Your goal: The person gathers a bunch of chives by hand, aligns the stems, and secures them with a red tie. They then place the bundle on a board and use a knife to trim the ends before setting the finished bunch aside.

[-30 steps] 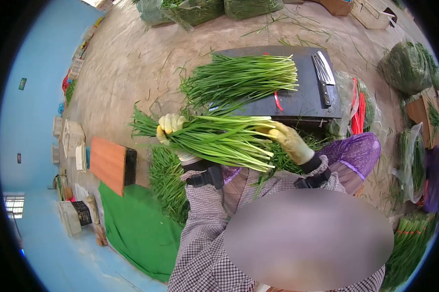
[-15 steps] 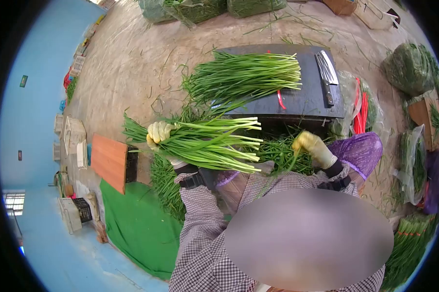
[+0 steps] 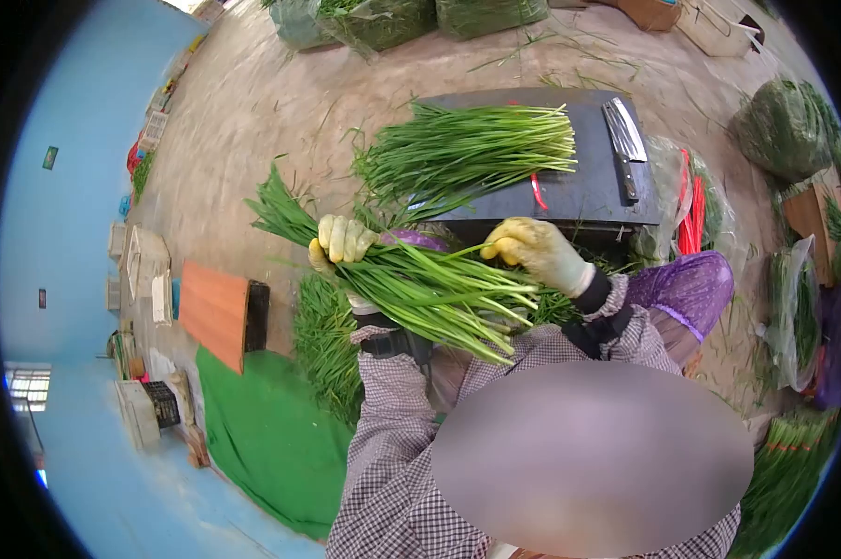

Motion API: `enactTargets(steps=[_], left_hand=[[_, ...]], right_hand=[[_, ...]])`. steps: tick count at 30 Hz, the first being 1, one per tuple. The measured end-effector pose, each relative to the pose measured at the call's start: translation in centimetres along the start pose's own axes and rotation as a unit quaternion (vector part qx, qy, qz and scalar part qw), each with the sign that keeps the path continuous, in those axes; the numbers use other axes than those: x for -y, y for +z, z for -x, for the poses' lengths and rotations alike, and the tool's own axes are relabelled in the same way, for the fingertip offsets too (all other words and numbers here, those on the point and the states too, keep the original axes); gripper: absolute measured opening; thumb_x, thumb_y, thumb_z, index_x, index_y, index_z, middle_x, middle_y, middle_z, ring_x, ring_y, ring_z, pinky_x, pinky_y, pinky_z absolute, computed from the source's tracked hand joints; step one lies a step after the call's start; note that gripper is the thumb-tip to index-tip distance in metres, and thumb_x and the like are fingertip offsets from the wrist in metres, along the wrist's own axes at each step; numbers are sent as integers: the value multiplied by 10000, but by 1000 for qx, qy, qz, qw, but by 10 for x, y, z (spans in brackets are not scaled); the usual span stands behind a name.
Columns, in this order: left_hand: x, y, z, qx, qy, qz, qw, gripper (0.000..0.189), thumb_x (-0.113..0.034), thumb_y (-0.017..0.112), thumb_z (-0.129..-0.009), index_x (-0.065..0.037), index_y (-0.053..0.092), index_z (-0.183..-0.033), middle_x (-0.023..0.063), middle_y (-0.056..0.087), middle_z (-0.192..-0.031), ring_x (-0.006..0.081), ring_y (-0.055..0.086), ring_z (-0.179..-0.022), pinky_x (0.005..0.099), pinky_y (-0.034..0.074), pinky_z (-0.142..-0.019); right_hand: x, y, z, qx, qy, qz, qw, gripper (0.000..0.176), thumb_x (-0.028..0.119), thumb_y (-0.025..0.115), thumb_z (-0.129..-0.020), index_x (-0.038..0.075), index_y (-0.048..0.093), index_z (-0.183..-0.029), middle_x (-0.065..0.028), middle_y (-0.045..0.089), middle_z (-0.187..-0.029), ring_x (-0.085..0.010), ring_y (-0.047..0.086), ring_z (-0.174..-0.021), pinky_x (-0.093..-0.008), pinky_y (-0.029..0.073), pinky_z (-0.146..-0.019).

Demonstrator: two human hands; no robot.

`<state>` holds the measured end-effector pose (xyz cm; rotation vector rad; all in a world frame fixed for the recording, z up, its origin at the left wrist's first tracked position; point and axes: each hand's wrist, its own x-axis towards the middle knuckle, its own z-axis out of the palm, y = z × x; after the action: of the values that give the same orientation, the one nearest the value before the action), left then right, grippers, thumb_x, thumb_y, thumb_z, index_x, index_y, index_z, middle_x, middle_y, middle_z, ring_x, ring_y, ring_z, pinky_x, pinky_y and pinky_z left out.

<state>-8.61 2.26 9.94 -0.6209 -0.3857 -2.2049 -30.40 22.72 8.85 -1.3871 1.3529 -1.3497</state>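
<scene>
Before the dark table (image 3: 590, 191): one green bunch (image 3: 430, 287), slanting lengthwise, leaf tips upper left, pale ends lower right; left hand (image 3: 344, 242) gripping, partly hiding it; right hand (image 3: 537, 252) pinching a thin stalk (image 3: 470, 250). Tabletop: stalk pile (image 3: 481, 144), knife (image 3: 628, 177).

Green stalks in two gloved hands over there.
The left hand (image 3: 344, 240) grips a bunch (image 3: 420, 278); the right hand (image 3: 540, 253) pinches a stalk (image 3: 467, 250) near it. Beyond, a pile (image 3: 476, 144) shares the dark board (image 3: 592, 194) with a knife (image 3: 628, 144), perhaps two overlapping.

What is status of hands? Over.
Left yellowish gloved hand: gripping long green leafy bunch. Right yellowish gloved hand: at bunch's edge, grip unclear. No obstruction visible.
</scene>
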Motion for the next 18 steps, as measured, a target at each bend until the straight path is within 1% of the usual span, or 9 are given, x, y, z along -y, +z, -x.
enactTargets(steps=[3,5,6,9,11,13,15,17,18], left_hand=[[-20,2,5,2,29,-10,1000,259,-162,624,-966,-143,436,-789,-31,500,-706,95,433,-612,268,417,-638],[-35,-1,8,-20,61,-21,998,246,-145,631,-954,-143,443,-796,-31,499,-721,102,433,-627,275,422,-653],[-40,-2,10,-31,75,-28,996,241,-143,631,-953,-142,446,-798,-31,498,-723,103,434,-630,274,422,-656],[-44,-4,11,-27,92,-23,995,220,-127,622,-947,-130,457,-802,-30,490,-720,107,426,-620,269,413,-662],[-42,-6,11,-24,99,-18,995,211,-127,608,-949,-127,459,-801,-30,483,-711,105,420,-614,269,407,-656],[-37,-8,9,-13,94,-22,995,211,-128,607,-949,-127,458,-800,-30,481,-709,105,419,-613,268,405,-654],[-29,-9,5,-8,84,-21,996,212,-128,606,-949,-127,457,-799,-31,480,-707,104,418,-611,268,404,-652],[-21,-9,4,-4,70,-17,997,212,-128,606,-949,-128,456,-798,-31,479,-705,103,416,-609,267,402,-649],[-19,-9,4,0,67,-15,998,212,-128,605,-949,-128,456,-798,-31,478,-704,103,416,-609,267,401,-648]], right_hand=[[-17,-14,33,-65,4,65,996,204,171,547,-998,26,685,-959,-56,650,-888,-155,565,-689,-291,491,-677],[-62,-28,70,-39,115,91,988,177,198,585,-966,53,685,-945,-66,660,-902,-175,592,-710,-299,493,-672],[-98,-41,93,84,80,377,919,187,228,602,-951,92,710,-1022,-99,672,-953,-271,628,-804,-338,514,-734],[-95,-38,124,175,242,519,801,290,285,573,-979,122,691,-1188,-111,678,-1085,-288,661,-1011,-359,542,-849],[-83,-28,112,49,148,292,944,350,260,605,-968,127,650,-1289,-134,654,-1222,-301,629,-1129,-385,495,-977],[-47,-9,79,-12,76,42,996,381,249,630,-958,109,632,-1312,-134,638,-1285,-286,611,-1178,-381,478,-1009],[-37,14,54,-17,49,-121,991,431,311,597,-1000,4,618,-1302,-101,571,-1397,-213,558,-1234,-366,440,-1046],[-28,39,35,-46,65,-221,972,380,256,606,-996,-10,635,-1266,-83,620,-1329,-178,588,-1166,-330,458,-1009],[-22,48,33,-67,96,-314,942,309,194,615,-982,-4,657,-1216,-53,682,-1182,-130,614,-1054,-289,482,-924]])
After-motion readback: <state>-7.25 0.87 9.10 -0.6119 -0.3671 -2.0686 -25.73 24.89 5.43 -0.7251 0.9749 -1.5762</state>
